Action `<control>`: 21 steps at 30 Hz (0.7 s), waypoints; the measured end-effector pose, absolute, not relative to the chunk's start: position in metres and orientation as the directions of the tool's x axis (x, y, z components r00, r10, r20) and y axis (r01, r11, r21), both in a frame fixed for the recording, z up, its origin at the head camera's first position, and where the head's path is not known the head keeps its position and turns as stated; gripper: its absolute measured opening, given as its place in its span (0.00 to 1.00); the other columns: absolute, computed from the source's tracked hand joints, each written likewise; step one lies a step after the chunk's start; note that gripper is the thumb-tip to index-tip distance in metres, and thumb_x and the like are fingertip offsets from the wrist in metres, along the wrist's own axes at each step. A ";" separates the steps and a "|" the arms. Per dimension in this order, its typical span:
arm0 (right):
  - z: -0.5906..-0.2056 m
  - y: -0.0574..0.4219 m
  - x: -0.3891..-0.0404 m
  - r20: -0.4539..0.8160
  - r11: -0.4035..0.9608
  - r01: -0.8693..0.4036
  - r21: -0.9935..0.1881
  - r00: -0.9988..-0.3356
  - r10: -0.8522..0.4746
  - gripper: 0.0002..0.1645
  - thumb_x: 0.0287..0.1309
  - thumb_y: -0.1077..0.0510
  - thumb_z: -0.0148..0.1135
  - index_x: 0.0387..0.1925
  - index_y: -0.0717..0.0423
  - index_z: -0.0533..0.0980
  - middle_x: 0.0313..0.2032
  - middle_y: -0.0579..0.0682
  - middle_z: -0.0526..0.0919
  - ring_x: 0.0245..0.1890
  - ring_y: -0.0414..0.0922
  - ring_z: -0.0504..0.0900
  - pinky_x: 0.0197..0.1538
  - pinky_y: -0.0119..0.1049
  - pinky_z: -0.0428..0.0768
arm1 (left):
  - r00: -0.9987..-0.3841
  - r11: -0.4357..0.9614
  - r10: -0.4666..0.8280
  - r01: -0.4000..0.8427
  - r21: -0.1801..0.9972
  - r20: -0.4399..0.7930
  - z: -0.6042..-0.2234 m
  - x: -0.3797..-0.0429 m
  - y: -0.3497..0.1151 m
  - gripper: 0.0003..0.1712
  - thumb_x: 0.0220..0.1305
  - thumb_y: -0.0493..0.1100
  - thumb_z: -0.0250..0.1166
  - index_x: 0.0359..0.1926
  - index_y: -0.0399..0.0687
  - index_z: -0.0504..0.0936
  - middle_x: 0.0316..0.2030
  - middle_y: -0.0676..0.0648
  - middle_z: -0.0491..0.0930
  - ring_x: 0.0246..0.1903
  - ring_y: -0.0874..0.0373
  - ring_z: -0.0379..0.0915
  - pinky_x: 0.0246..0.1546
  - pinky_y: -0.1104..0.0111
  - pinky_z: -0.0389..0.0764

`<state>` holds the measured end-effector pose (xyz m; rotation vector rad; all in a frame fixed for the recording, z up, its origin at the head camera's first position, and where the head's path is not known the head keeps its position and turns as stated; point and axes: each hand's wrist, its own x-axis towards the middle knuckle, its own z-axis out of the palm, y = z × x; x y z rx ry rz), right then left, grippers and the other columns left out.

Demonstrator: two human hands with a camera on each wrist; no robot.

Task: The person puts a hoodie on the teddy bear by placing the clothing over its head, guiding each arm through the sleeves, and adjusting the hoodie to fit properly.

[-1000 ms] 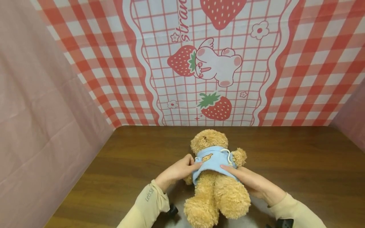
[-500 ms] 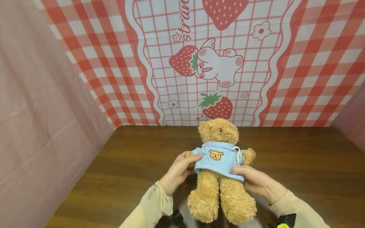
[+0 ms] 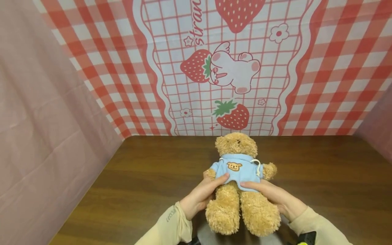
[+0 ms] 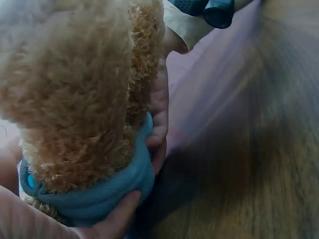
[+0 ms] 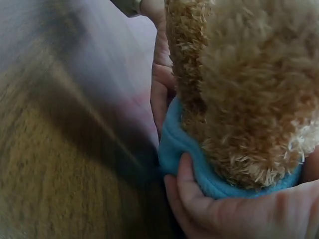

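Observation:
In the head view a curly tan teddy bear (image 3: 235, 144) faces me, feet toward me, wearing a light blue hoodie (image 3: 245, 174) with a bear-face patch and white drawstring. My left hand (image 3: 200, 194) grips its lower side, thumb over the front hem beside the bear's arm. On the other side my right hand (image 3: 280, 196) holds it likewise, thumb on the hem; the other fingers are hidden behind the body. Up close in the left wrist view, fur (image 4: 75, 94) fills much of the picture above the bunched hem. Fingers (image 5: 187, 184) press the blue cloth in the right wrist view.
Dark brown wooden table (image 3: 147, 170) lies under the bear. A red-and-white checked cloth (image 3: 104, 68) printed with strawberries hangs along its back edge. Pink curtain (image 3: 52, 119) covers the left side, and more pink cloth (image 3: 376, 126) shows at the right.
The bear has turned from leaning left to facing me, rising and then dropping slightly. Both hands still hold it; the left has shifted right and lower, its thumb now at the hem.

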<state>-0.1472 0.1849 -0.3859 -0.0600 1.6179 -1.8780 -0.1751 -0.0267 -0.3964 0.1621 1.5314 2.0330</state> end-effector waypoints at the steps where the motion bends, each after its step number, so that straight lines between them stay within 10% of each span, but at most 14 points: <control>1: -0.387 0.185 -0.147 -0.370 -0.014 0.430 -0.903 -0.794 -0.483 0.38 0.62 0.48 0.49 0.64 0.68 0.51 0.48 0.56 0.76 0.43 0.48 0.79 0.49 0.45 0.76 | -0.824 -0.156 0.506 -0.379 0.912 -0.256 -0.397 -0.175 -0.026 0.46 0.56 0.50 0.63 0.65 0.35 0.47 0.39 0.47 0.79 0.31 0.61 0.78 0.37 0.68 0.79; 10: -0.383 0.184 -0.153 -0.449 0.275 0.370 -0.888 -0.827 -0.338 0.47 0.59 0.34 0.45 0.65 0.67 0.54 0.61 0.67 0.62 0.57 0.62 0.67 0.53 0.55 0.69 | -0.862 -0.070 0.405 -0.360 0.930 -0.304 -0.397 -0.179 -0.026 0.59 0.51 0.49 0.67 0.66 0.38 0.31 0.44 0.41 0.77 0.31 0.59 0.78 0.39 0.65 0.79; 14: -0.386 0.202 -0.159 -0.421 0.188 0.378 -0.907 -0.830 -0.366 0.49 0.60 0.31 0.37 0.64 0.70 0.52 0.52 0.64 0.71 0.45 0.54 0.77 0.48 0.48 0.76 | -0.894 -0.021 0.337 -0.320 0.947 -0.294 -0.395 -0.185 -0.029 0.52 0.49 0.50 0.68 0.62 0.39 0.42 0.41 0.39 0.74 0.32 0.57 0.75 0.37 0.62 0.79; 21: -0.392 0.248 -0.180 -0.255 0.254 0.245 -0.936 -0.967 -0.006 0.53 0.59 0.30 0.38 0.66 0.63 0.33 0.62 0.69 0.42 0.54 0.57 0.66 0.49 0.45 0.74 | -0.976 0.168 0.159 -0.121 0.978 -0.148 -0.382 -0.204 -0.052 0.41 0.51 0.53 0.66 0.59 0.38 0.57 0.47 0.36 0.68 0.43 0.50 0.68 0.44 0.58 0.73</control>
